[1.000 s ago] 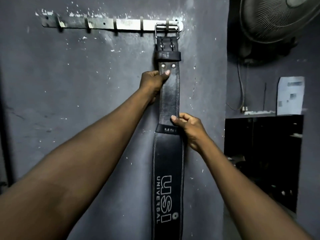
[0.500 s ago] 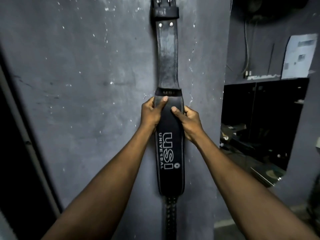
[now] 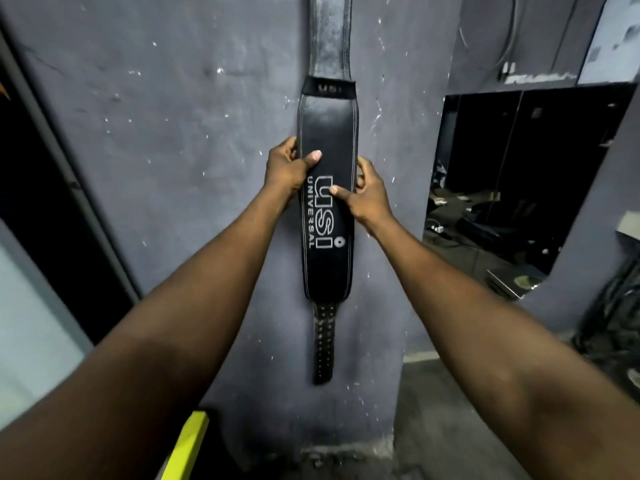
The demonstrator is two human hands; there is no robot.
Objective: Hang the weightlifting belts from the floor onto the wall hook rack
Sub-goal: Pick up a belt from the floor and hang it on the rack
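Note:
A black leather weightlifting belt (image 3: 327, 268) with white "USI UNIVERSAL" lettering hangs flat and vertical against the grey wall (image 3: 180, 168). Its narrow holed tail points down near the floor. Its top runs out of the frame, so the buckle and hook rack are hidden. My left hand (image 3: 289, 168) grips the belt's left edge on the wide padded part, thumb lying across the front. My right hand (image 3: 363, 195) holds the right edge at the same height, thumb on the lettering.
A dark doorway frame (image 3: 69, 174) runs down the left. To the right of the wall is a dark opening (image 3: 526, 174) with clutter on the floor inside. A yellow object (image 3: 188, 441) sits low near the wall base. A paper (image 3: 613, 39) is stuck at upper right.
Both hands have slid down the belt from near the buckle to the wide padded part. The view has tilted down, so the hook rack has left the frame.

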